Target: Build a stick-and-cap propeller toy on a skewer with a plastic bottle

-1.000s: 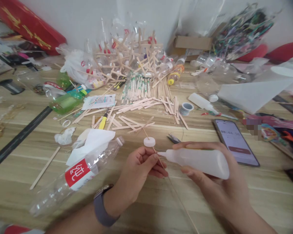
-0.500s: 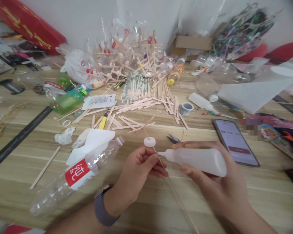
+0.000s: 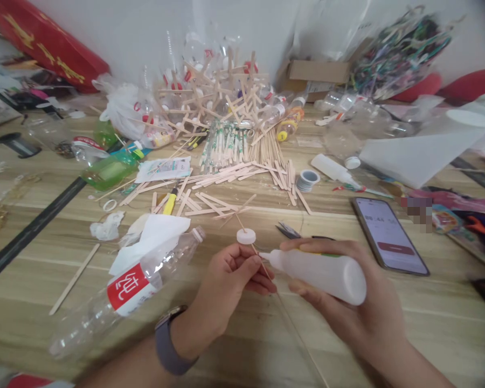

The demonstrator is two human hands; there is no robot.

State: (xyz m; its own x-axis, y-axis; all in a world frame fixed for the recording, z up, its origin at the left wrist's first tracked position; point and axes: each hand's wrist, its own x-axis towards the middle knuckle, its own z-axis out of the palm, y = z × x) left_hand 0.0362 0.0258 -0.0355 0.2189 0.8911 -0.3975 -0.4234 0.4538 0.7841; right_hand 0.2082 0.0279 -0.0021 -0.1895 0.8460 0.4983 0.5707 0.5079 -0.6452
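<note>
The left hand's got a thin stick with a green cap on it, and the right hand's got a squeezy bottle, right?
Nearly! The cap is white, not green, as the head view shows. The left hand does hold the thin stick, and the right hand the squeezy bottle.

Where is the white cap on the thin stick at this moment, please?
In the head view, the white cap is slightly below centre, just beyond the left hand and left of the squeeze bottle in the right hand.
</note>
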